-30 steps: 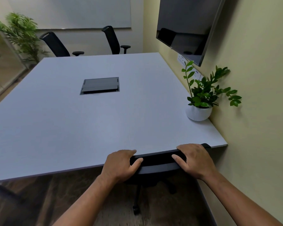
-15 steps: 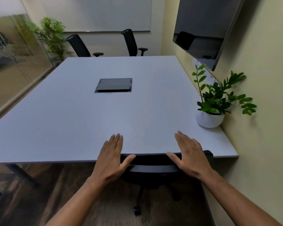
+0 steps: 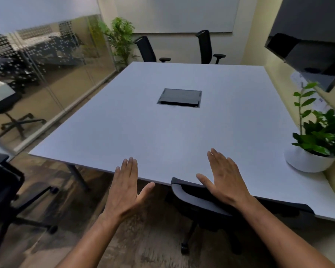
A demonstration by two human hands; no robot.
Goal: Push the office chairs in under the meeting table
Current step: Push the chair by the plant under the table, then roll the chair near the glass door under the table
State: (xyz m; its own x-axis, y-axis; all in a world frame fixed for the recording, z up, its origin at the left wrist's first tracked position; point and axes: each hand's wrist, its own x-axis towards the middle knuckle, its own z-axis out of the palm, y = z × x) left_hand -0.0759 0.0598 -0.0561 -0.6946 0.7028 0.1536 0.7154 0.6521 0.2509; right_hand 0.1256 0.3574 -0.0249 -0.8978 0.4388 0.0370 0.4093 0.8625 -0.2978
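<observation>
While both hands (image 3: 124, 192) hover, fingers (image 3: 219, 161) spread flat, smooth grey tabletop (image 3: 162, 132), curved black chair-back (image 3: 193, 198).

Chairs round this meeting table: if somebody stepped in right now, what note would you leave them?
Left hand: open, flat, holding nothing, at the table near edge.
Right hand: open, empty, above the near chair.
Done: the near chair sits with its backrest against the table edge, pushed in.
Left: the chair at far left stands clear of the table. The two far chairs stand at the far edge; whether they are fully in cannot be told.
</observation>
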